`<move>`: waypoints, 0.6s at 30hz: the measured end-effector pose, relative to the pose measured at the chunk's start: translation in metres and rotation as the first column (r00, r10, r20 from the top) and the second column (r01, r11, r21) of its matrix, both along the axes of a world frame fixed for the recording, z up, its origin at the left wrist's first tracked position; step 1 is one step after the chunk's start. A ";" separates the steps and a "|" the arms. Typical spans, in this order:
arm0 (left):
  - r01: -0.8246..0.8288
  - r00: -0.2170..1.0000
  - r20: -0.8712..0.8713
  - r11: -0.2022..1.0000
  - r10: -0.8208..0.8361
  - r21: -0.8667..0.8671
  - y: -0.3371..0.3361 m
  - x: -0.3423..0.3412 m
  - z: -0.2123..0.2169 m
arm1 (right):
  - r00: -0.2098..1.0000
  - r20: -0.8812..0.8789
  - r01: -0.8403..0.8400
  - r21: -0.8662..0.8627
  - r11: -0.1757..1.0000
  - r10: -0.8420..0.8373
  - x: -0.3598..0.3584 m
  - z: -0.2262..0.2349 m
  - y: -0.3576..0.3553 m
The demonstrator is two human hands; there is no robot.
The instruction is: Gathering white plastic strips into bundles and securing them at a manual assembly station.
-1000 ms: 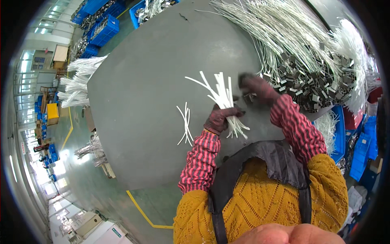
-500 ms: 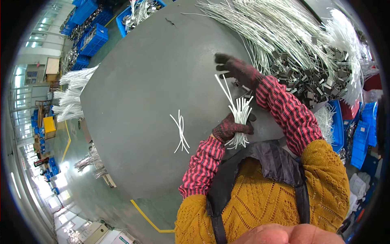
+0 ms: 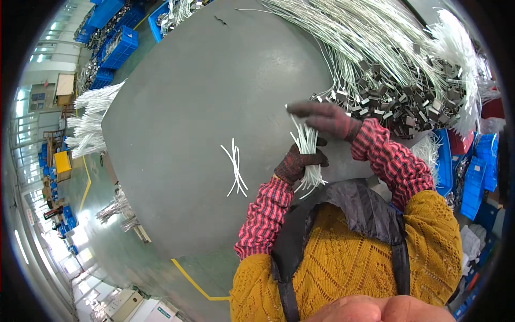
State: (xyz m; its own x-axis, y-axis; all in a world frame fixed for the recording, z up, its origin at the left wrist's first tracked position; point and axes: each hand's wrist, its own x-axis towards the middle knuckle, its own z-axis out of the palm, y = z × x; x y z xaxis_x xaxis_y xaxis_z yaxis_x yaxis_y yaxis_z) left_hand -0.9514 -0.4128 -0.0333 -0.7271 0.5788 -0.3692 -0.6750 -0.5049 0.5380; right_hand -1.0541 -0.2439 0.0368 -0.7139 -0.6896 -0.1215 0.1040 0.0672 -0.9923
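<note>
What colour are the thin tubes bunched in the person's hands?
White. The bundle of tubes shows clearly in the head view, gripped by the gloved left hand and right hand.

We see no labels, signs or screens. The only containers are open blue plastic crates (image 3: 115,45) stacked on the floor beyond the table's far left edge, more blue plastic bins (image 3: 475,177) low at the right, a red bin (image 3: 461,144) beside those, and a yellow box-shaped cart (image 3: 61,163) far left.
</note>
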 end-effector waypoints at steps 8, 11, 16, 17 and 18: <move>0.104 0.991 -0.081 0.993 -0.109 -0.063 0.008 0.011 0.004 | 0.980 0.051 0.193 -0.041 0.980 -0.191 -0.019 -0.001 0.005; 0.146 0.985 -0.071 0.983 -0.154 -0.108 0.012 0.011 0.006 | 0.984 0.131 0.125 -0.012 0.992 -0.123 -0.023 -0.006 0.001; 0.091 0.994 -0.048 0.994 -0.094 -0.052 -0.002 0.013 -0.002 | 0.985 0.115 -0.132 0.038 0.991 0.127 -0.011 0.001 0.003; 0.086 0.996 -0.022 0.996 -0.087 -0.038 -0.001 0.014 -0.001 | 0.985 0.114 -0.132 0.040 0.990 0.126 -0.011 -0.003 0.005; 0.085 0.996 -0.023 0.996 -0.086 -0.037 -0.001 0.018 -0.001 | 0.978 0.208 0.020 0.042 0.999 -0.029 -0.012 -0.006 0.005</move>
State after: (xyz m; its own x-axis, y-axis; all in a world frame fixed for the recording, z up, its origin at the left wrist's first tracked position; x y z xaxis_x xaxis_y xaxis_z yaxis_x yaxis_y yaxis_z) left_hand -0.9337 -0.4142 -0.0347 -0.6846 0.6257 -0.3738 -0.7013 -0.4259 0.5716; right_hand -1.0658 -0.2385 0.0307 -0.6867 -0.6640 -0.2960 0.3101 0.1008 -0.9453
